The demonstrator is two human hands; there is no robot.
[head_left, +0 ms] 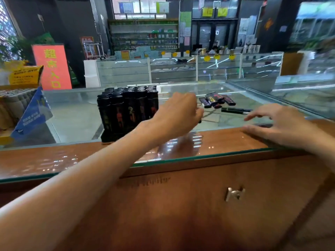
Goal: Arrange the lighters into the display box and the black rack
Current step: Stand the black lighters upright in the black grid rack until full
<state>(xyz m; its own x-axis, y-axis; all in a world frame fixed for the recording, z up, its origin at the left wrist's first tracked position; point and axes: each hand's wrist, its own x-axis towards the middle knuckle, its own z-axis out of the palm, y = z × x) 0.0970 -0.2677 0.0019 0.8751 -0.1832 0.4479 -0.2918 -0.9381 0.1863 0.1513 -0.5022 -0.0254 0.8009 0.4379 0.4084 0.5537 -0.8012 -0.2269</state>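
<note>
In the head view, a glass-covered tabletop (72, 113) is seen, with a wooden front below it. A black rack (108, 138) is set on the glass at eleven o'clock from the picture's centre. It is filled with upright black lighters (126, 109) packed in close rows. A small pile of loose lighters (217, 101) is laid flat on the glass at one o'clock, well apart from the rack. A single black lighter (235, 111) is laid on its side just beside the pile, at five o'clock of it. The display box (32, 115), with a blue flap hanging at its front, is found at the nine o'clock edge. Rows of pale upright pieces are held in it, but what they are cannot be made out.

The left hand (179, 115) is stretched out above the glass between the rack and the pile, its fingers curled toward the pile. Whether anything is gripped cannot be told, as the fingertips are blurred. The right hand (277, 124) is laid at three o'clock with fingers straight and spread, and nothing is held. Its thumb is rested on the tabletop, and its fingertips are pointed at the single black lighter, near it but apart.

A red sign (51, 67) with yellow characters is stood behind at ten o'clock. Glass showcases (181, 69) are ranged at twelve o'clock. A metal handle (235, 193) is fixed on the wooden front at five o'clock.
</note>
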